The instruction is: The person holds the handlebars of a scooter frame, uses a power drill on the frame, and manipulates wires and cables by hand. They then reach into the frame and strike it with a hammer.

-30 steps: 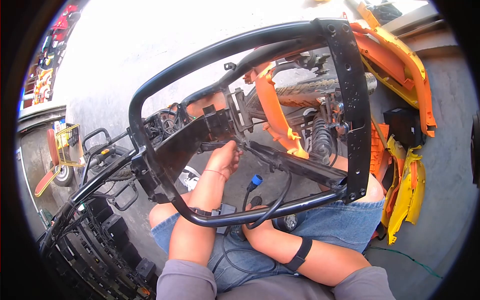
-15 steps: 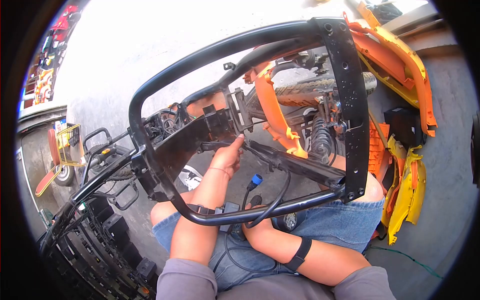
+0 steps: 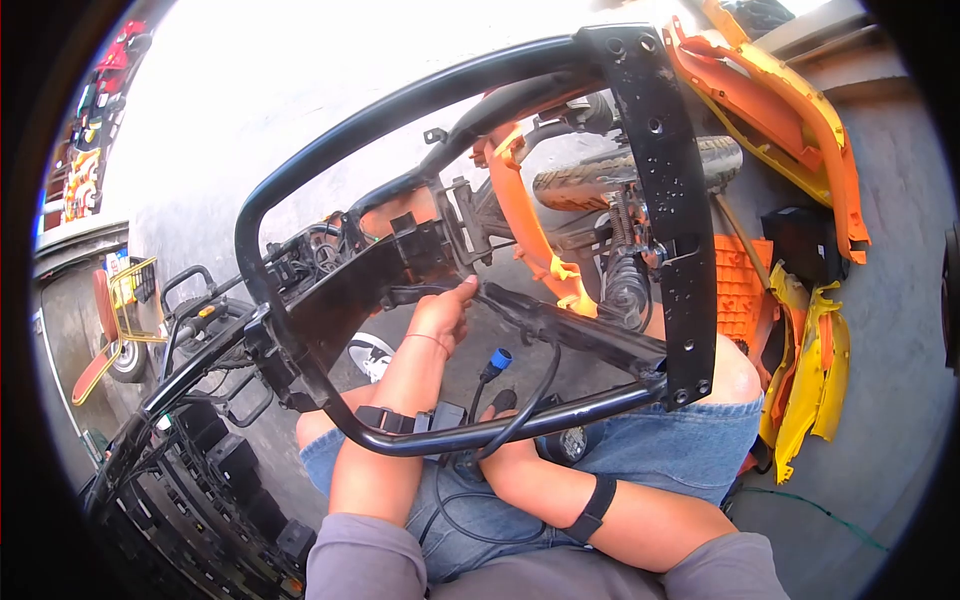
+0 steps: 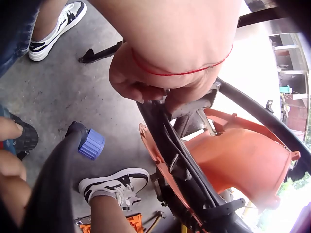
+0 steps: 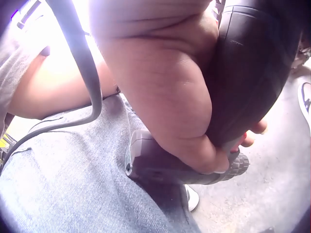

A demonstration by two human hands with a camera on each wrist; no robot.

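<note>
A black tubular vehicle frame (image 3: 560, 420) stands over the person's lap. Reaching inside it, the left hand (image 3: 440, 320) is at a tube joint near the middle, with its thumb along the metal. In the left wrist view, its thumb and curled fingers straddle the end of a black tube (image 4: 170, 141); the spot between the fingertips is largely hidden. Low over the thigh, the right hand (image 5: 165, 97) grips the handle of a black cordless drill (image 5: 170, 167), whose chuck points away from the body. A cable with a blue connector (image 3: 500, 360) hangs beside the right hand.
An orange curved plastic piece (image 3: 530, 225) sits inside the frame, near a shock absorber (image 3: 627, 285) and a tire (image 3: 585, 180). Yellow and orange body panels (image 3: 810, 370) lie at the right. Black parts (image 3: 170, 500) are at lower left. A red-seated tricycle (image 3: 105, 330) stands farther left.
The head view has shifted slightly, so the frame appears farther left. The left hand's thumb has straightened along the joint while the hand stays there. The right hand keeps its hold on the drill.
</note>
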